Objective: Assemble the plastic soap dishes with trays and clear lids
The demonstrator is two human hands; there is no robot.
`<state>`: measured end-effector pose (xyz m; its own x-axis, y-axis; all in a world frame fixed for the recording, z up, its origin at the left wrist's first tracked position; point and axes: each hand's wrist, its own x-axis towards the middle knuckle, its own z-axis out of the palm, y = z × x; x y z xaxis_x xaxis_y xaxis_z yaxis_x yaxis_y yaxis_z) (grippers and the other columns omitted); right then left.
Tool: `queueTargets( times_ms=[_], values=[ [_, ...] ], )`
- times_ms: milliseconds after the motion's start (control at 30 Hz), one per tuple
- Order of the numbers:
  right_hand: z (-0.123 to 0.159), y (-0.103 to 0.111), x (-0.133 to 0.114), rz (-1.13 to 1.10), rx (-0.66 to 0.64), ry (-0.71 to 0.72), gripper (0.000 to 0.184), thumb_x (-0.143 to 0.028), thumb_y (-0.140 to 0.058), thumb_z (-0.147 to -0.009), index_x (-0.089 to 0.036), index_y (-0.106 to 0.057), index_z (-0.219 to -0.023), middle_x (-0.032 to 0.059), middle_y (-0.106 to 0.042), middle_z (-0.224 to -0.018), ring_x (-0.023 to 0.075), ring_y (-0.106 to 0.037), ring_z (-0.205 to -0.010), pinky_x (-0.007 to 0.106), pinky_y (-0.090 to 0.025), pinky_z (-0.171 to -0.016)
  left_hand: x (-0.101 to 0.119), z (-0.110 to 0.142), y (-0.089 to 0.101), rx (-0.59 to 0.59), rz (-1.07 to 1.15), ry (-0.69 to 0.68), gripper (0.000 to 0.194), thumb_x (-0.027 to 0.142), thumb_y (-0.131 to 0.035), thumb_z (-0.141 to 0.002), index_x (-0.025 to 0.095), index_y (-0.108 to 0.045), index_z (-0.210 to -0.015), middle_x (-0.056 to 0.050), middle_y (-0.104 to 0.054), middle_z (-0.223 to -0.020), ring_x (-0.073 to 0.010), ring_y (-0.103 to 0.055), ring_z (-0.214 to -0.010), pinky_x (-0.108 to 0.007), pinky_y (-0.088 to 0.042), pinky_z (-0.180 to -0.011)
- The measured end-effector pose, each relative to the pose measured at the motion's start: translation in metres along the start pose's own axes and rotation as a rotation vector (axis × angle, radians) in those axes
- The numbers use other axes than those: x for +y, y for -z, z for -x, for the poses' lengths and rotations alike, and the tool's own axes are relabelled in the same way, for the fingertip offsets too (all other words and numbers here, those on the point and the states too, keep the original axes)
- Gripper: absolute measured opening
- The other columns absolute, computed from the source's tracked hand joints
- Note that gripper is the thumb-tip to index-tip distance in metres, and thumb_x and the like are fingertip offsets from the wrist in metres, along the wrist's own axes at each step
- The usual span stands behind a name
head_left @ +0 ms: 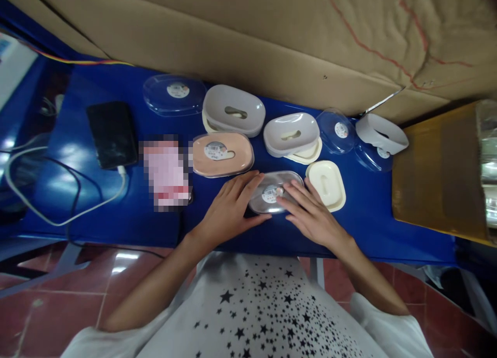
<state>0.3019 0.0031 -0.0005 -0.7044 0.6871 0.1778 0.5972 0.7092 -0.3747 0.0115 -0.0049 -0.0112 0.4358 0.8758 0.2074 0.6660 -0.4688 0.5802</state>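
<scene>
Blue table (373, 220); clear-lidded box (268, 196) between my left hand (230, 202), fingers wide round one end, and right hand (315, 216), splayed over other; long axis hand to hand

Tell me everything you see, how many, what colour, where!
stickered lid: one, clear, front centre
loose lids: three, clear, back
grey tubs: three, grey, back
cream pieces: three, cream, two partly under tubs, one right
peach box: one, peach, middle
device: one, black, left
white cable: one, white, left
blurred thing: one, pink, left
carton: one, brown, right
backing: one, brown, behind
table: one, blue, beneath
tiles: several, red, floor
shirt: one, white, bottom
left fingers: one set, bare, lid's left end
right fingers: one set, bare, lid's right end
</scene>
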Motion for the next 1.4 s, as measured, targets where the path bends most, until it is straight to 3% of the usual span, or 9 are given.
queueTargets(
  times_ms=[100, 200, 267, 400, 567, 767, 1033, 1267, 1400],
  values=[
    [0.018, 0.006, 0.003, 0.17, 0.121, -0.292, 0.081, -0.034, -0.067, -0.109, -0.033, -0.024, -0.178, 0.0137, -0.054, -0.17, 0.0386, -0.049, -0.159, 0.071, -0.034, -0.132, 0.004, 0.006, 0.001, 0.029, -0.046, 0.028, 0.105, 0.044, -0.084, -0.097, 0.021, -0.022, -0.177, -0.024, -0.054, -0.163, -0.0427, -0.057, -0.149, -0.06, -0.055, -0.12],
    [0.044, 0.011, 0.0, 0.244, 0.149, -0.45, 0.07, -0.025, -0.063, -0.11, -0.032, -0.035, -0.174, 0.0145, -0.063, -0.161, 0.0374, -0.06, -0.15, 0.07, -0.037, -0.127, 0.006, 0.013, -0.003, 0.157, -0.131, -0.014, 0.103, 0.034, -0.085, -0.096, 0.019, -0.023, -0.177, -0.028, -0.05, -0.165, -0.0443, -0.055, -0.151, -0.058, -0.057, -0.118],
    [0.058, 0.013, -0.007, 0.182, 0.079, -0.406, 0.066, -0.018, -0.058, -0.111, -0.034, -0.039, -0.172, 0.0114, -0.063, -0.162, 0.0341, -0.059, -0.151, 0.068, -0.037, -0.128, 0.007, 0.015, -0.005, 0.217, -0.203, -0.058, 0.095, 0.027, -0.084, -0.096, 0.021, -0.031, -0.174, -0.028, -0.049, -0.165, -0.0449, -0.055, -0.151, -0.058, -0.057, -0.116],
    [0.062, 0.019, -0.013, 0.002, -0.038, -0.238, 0.066, -0.016, -0.057, -0.111, -0.037, -0.039, -0.171, 0.0058, -0.058, -0.167, 0.0285, -0.054, -0.156, 0.063, -0.035, -0.134, 0.009, 0.009, -0.006, 0.2, -0.223, -0.055, 0.077, 0.029, -0.083, -0.097, 0.022, -0.046, -0.164, -0.026, -0.053, -0.161, -0.0448, -0.059, -0.146, -0.059, -0.059, -0.113],
    [0.044, 0.03, 0.007, -0.04, 0.067, -0.209, 0.064, -0.019, -0.062, -0.109, -0.038, -0.045, -0.168, 0.005, -0.061, -0.164, 0.0282, -0.057, -0.154, 0.064, -0.038, -0.133, 0.012, -0.001, 0.0, 0.178, -0.25, -0.05, 0.07, 0.032, -0.082, -0.098, 0.02, -0.05, -0.158, -0.027, -0.053, -0.158, -0.044, -0.061, -0.145, -0.059, -0.06, -0.112],
    [0.0, 0.028, 0.018, -0.051, 0.047, -0.154, 0.082, -0.035, -0.062, -0.112, -0.032, -0.016, -0.179, 0.0116, -0.057, -0.168, 0.0297, -0.057, -0.154, 0.06, -0.044, -0.131, 0.013, 0.003, -0.004, 0.243, -0.198, 0.005, 0.07, 0.032, -0.083, -0.098, 0.023, -0.05, -0.158, -0.025, -0.05, -0.161, -0.0427, -0.059, -0.146, -0.056, -0.06, -0.113],
    [-0.033, 0.013, 0.027, -0.102, 0.039, -0.079, 0.082, -0.027, -0.05, -0.116, -0.038, -0.001, -0.179, 0.0054, -0.05, -0.173, 0.0274, -0.053, -0.157, 0.052, -0.053, -0.125, 0.008, 0.005, -0.014, 0.263, -0.18, 0.069, 0.071, 0.039, -0.082, -0.099, 0.023, -0.05, -0.159, -0.024, -0.055, -0.155, -0.0415, -0.063, -0.142, -0.056, -0.062, -0.111],
    [-0.019, 0.009, 0.031, -0.204, 0.054, -0.17, 0.085, -0.04, -0.067, -0.109, -0.033, -0.02, -0.179, 0.0094, -0.053, -0.171, 0.0298, -0.057, -0.154, 0.052, -0.055, -0.126, 0.011, -0.002, -0.013, 0.242, -0.187, 0.027, 0.068, 0.035, -0.083, -0.099, 0.022, -0.05, -0.158, -0.025, -0.052, -0.158, -0.0431, -0.058, -0.147, -0.059, -0.059, -0.114],
    [-0.02, 0.005, 0.034, -0.212, 0.108, -0.159, 0.08, -0.037, -0.068, -0.109, -0.03, -0.028, -0.177, 0.0115, -0.056, -0.168, 0.0295, -0.058, -0.153, 0.053, -0.055, -0.125, 0.011, -0.006, -0.012, 0.241, -0.209, 0.008, 0.068, 0.037, -0.084, -0.098, 0.022, -0.051, -0.156, -0.025, -0.053, -0.156, -0.0434, -0.06, -0.145, -0.058, -0.062, -0.111]
  ],
)
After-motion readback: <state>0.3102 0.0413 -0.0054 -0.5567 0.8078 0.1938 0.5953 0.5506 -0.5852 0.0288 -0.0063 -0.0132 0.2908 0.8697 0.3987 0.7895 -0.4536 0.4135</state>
